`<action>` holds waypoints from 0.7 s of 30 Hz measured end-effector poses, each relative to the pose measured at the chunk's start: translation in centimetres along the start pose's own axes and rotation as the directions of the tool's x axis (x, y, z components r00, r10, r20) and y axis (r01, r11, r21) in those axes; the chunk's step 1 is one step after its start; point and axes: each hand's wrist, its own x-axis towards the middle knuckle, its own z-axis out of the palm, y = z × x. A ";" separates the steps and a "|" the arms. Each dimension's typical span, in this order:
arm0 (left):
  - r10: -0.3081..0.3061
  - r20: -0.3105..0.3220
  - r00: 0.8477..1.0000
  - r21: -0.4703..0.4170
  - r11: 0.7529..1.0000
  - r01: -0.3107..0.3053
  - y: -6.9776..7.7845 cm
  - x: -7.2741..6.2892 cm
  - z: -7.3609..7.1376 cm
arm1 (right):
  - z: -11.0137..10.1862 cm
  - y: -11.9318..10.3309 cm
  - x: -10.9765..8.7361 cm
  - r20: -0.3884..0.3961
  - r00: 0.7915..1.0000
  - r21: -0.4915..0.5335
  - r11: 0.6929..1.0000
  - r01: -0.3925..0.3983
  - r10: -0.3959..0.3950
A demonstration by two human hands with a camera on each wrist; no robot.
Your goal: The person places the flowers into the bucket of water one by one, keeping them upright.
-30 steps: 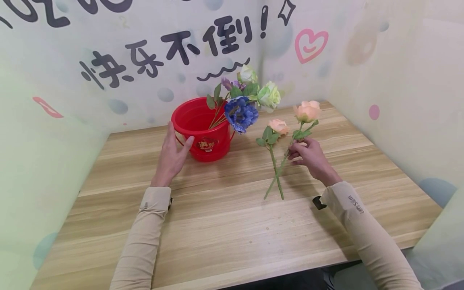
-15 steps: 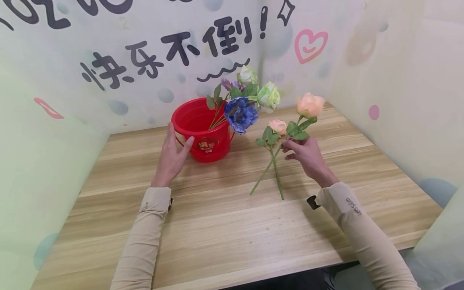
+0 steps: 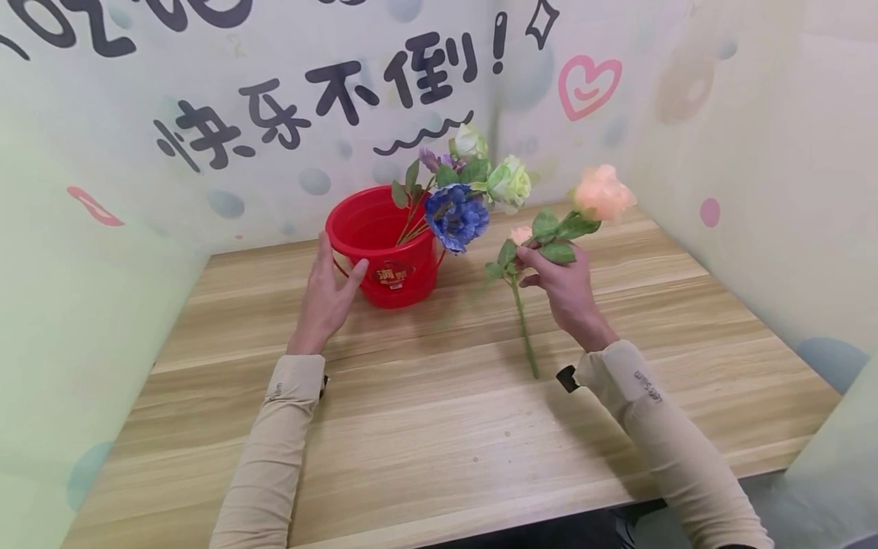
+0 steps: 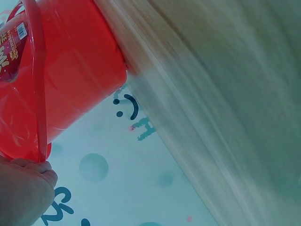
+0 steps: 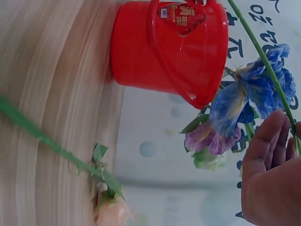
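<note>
A red bucket stands upright at the back of the table, with blue, purple and pale green artificial flowers leaning out over its right side. My left hand holds the bucket's left side, thumb in front by the rim. The fingertips show at the rim in the left wrist view. Between thumb and fingers, my right hand pinches the stem of an artificial peach rose, raised above the table. A second peach rose lies on the table beneath that hand, its bloom partly hidden.
The wooden table meets a printed wall close behind the bucket. Another wall borders the right side. The bucket's thin red handle hangs down along its outside.
My right hand has lifted the peach rose and moved left and toward the back, its stem swinging toward the bucket. The other rose, the bucket and my left hand stay put.
</note>
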 end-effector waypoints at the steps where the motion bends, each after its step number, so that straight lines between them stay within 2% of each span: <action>1: 0.001 -0.001 1.000 0.000 1.000 -0.001 0.0 0.0 0.0 | 0.3 0.0 0.0 -0.009 1.000 0.011 1.000 0.008 -0.008; 10: 0.008 -0.008 1.000 -0.001 1.000 -0.008 -0.1 0.1 0.1 | 2.9 0.3 0.2 -0.114 0.988 0.162 0.979 0.125 -0.107; 21: -0.001 -0.006 1.000 0.000 1.000 0.001 -0.1 0.0 0.0 | 5.6 0.5 0.2 -0.220 0.960 0.218 0.950 0.224 -0.175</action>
